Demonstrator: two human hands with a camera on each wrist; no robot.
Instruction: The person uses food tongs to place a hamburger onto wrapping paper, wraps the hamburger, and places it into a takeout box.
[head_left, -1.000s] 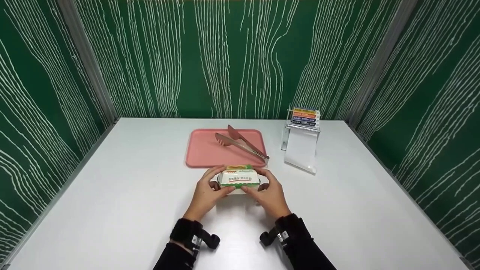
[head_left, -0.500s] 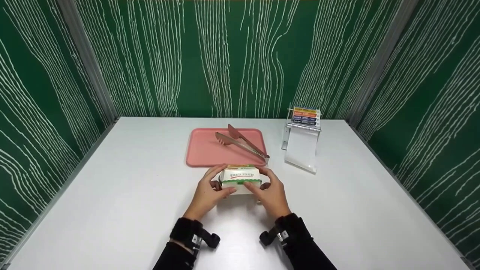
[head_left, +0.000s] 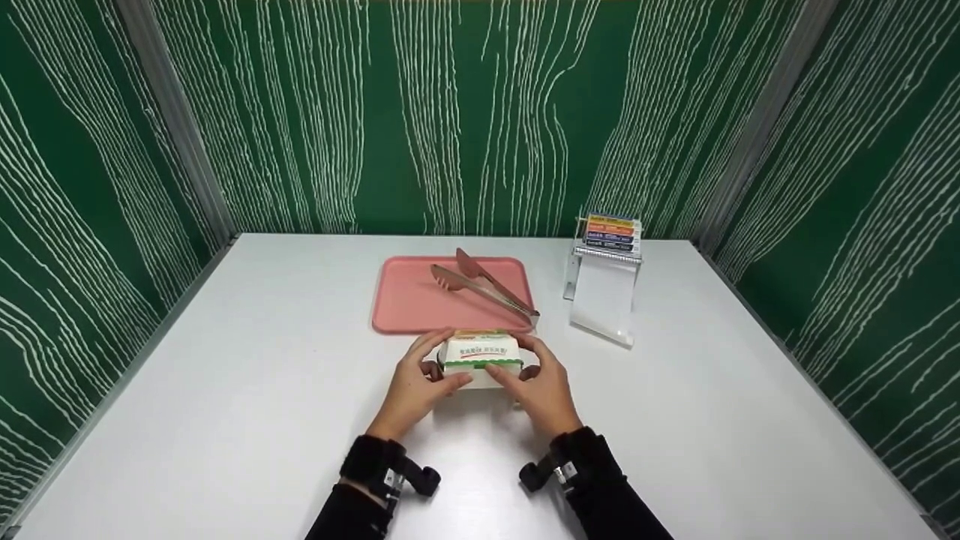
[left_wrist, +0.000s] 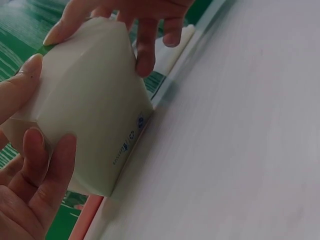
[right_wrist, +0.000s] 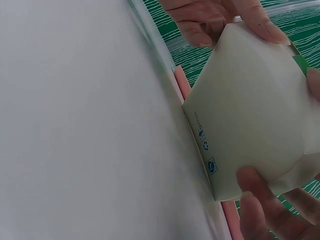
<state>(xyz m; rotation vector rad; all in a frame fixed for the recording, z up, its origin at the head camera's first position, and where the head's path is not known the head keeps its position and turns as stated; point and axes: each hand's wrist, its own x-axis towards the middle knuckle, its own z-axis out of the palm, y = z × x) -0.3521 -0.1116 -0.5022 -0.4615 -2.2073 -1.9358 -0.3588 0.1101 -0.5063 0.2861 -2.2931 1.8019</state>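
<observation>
A white paper burger box [head_left: 480, 352] with a green scalloped lid edge and printed lettering is held between both hands, its lid down. On its left side, my left hand [head_left: 411, 386] grips it, thumb low on the front wall and fingers around the back corner. From the right, my right hand [head_left: 544, 384] grips the box, its thumb pressing at the green tab in the middle of the front. Seen from the left wrist, the box's plain lower wall [left_wrist: 95, 95] carries small blue marks and its base edge sits along the tabletop.
Just behind the box lies a pink tray [head_left: 401, 307] with metal tongs [head_left: 491, 292] resting on it, handle end over its right front corner. Further right stands a small rack [head_left: 611, 236] of colourful boxes with a white paper sheet [head_left: 604, 296] hanging from it.
The box has tipped so more of its front wall shows below the green edge. My left thumb has slid down off the green edge; my right thumb stays there. The last half second shows almost no movement.
</observation>
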